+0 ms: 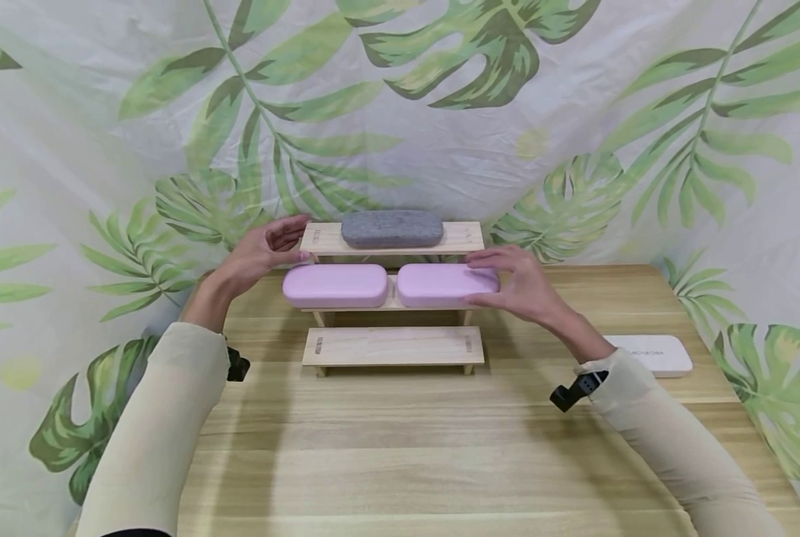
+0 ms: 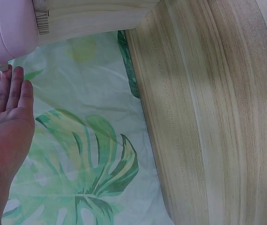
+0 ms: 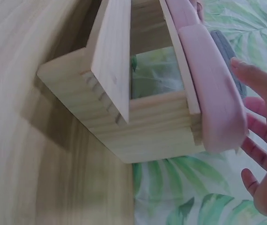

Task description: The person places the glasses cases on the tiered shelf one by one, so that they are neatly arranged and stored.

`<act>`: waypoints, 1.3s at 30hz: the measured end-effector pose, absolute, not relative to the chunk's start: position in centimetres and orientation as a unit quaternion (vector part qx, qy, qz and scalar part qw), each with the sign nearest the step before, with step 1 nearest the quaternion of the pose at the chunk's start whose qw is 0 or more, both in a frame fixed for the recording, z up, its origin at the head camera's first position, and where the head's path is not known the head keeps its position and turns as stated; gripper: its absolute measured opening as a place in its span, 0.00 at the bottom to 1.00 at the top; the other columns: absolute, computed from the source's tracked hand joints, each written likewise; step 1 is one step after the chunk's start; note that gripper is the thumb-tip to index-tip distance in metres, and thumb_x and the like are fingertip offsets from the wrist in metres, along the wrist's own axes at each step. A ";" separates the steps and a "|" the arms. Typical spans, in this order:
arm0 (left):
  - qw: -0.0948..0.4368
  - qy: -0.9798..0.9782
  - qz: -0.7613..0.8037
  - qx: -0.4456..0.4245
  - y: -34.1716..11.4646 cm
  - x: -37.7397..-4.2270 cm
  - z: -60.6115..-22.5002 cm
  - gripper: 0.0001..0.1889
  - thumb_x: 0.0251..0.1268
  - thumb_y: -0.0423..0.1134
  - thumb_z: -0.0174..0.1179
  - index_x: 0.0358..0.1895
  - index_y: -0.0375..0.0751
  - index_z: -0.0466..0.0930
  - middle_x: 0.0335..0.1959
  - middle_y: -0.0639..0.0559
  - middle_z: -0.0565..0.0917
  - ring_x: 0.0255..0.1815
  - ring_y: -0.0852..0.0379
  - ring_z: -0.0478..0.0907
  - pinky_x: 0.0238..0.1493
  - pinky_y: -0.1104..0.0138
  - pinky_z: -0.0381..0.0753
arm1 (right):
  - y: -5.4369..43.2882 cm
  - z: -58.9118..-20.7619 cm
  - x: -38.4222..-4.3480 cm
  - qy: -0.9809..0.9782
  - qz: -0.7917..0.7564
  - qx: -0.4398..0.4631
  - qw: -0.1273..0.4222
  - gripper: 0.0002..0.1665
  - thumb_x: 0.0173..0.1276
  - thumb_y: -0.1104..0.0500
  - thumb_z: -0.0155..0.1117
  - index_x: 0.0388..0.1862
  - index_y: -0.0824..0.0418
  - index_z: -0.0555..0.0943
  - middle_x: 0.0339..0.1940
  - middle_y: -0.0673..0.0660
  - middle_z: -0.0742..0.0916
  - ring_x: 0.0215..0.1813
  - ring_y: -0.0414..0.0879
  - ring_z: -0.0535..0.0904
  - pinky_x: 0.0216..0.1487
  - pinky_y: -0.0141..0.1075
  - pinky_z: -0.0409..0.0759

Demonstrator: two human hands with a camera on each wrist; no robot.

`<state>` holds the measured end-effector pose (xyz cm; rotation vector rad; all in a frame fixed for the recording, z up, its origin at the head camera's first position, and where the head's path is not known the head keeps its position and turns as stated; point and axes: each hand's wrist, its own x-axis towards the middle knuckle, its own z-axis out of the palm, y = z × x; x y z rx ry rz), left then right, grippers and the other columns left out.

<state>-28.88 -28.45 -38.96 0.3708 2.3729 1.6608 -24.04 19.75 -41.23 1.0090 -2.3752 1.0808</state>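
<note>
Two pink glasses cases sit side by side on the middle step of a tiered wooden stand (image 1: 392,347). My right hand (image 1: 524,285) holds the right pink case (image 1: 443,285) at its outer end, thumb at the front edge and fingers at the back. The left pink case (image 1: 336,285) overhangs the step's left end. Beside the top step, my left hand (image 1: 248,257) has its fingers extended; in the left wrist view, fingertips (image 2: 7,70) reach the stand's end by the pink case. A grey glasses case (image 1: 392,228) lies on the top step.
A white case with dark lettering (image 1: 662,355) lies on the wooden table (image 1: 400,462) at the right, partly behind my right forearm. Leaf-patterned cloth (image 1: 440,149) hangs behind the stand and shows around the table's sides.
</note>
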 end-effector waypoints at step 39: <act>0.115 0.807 0.567 0.119 -28.4 -28.8 -38.7 0.41 0.72 0.37 0.71 0.84 0.46 0.61 0.84 0.48 0.64 0.84 0.49 0.61 0.84 0.56 0.63 | 32.1 -39.6 -23.3 -0.886 0.290 0.360 0.031 0.41 0.48 0.57 0.91 0.64 0.54 0.87 0.64 0.56 0.88 0.67 0.52 0.81 0.67 0.18 0.68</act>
